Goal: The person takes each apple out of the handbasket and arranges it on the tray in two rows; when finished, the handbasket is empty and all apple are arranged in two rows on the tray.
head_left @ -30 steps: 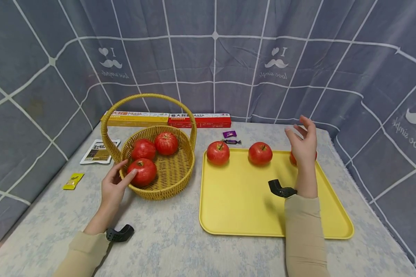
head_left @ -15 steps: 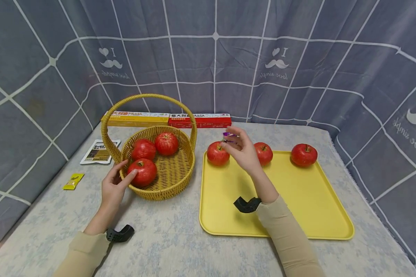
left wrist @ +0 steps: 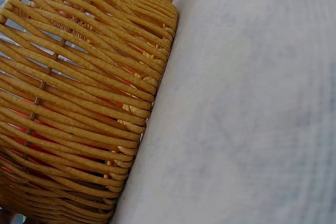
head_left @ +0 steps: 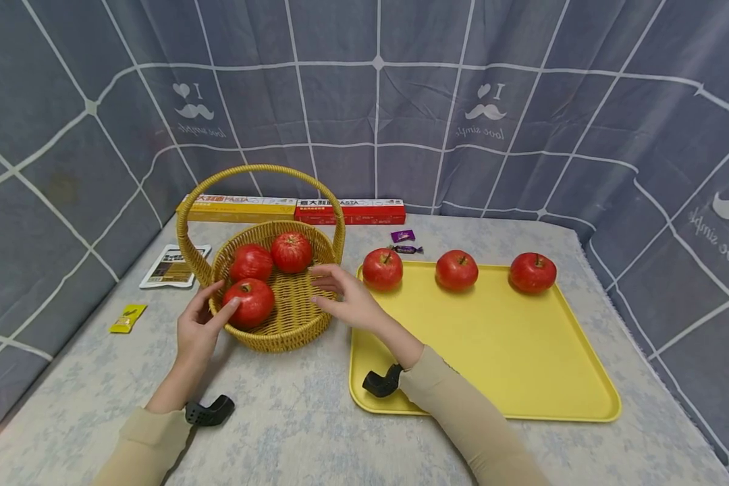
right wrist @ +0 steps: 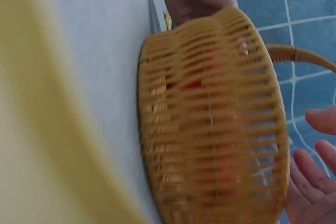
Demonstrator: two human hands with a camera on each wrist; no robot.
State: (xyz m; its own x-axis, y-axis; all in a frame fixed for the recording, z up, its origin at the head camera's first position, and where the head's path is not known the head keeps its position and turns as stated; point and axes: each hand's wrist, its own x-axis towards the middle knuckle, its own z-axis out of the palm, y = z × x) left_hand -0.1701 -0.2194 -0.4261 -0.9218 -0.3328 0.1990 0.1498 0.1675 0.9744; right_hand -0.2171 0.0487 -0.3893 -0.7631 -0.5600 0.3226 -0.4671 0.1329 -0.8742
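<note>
In the head view a woven basket (head_left: 285, 337) with a tall handle holds three red apples, the nearest an apple (head_left: 255, 307) at its front left. My left hand (head_left: 200, 324) grips the basket's left rim, its thumb lying at that apple. Over the right rim reaches my right hand (head_left: 355, 300), fingers extended and apart, with nothing held. On the yellow tray (head_left: 480, 351), three more red apples stand along the back edge: a left apple (head_left: 383, 269), a middle apple (head_left: 456, 271) and a right apple (head_left: 532, 273). In the left wrist view, basket weave (left wrist: 79, 93) hides most of the hand.
Behind the basket lie a yellow pasta box (head_left: 237, 212) and a red pasta box (head_left: 349, 214). Two purple candies, one a twist-wrapped candy (head_left: 407, 250), lie behind the tray. Left of the basket are a white-edged packet (head_left: 173, 266) and a yellow sachet (head_left: 128, 318). Curtains surround the table.
My right hand has swept left from the tray's right apple, across the tray, to the basket's right rim. The left hand and the basket have stayed in place.
</note>
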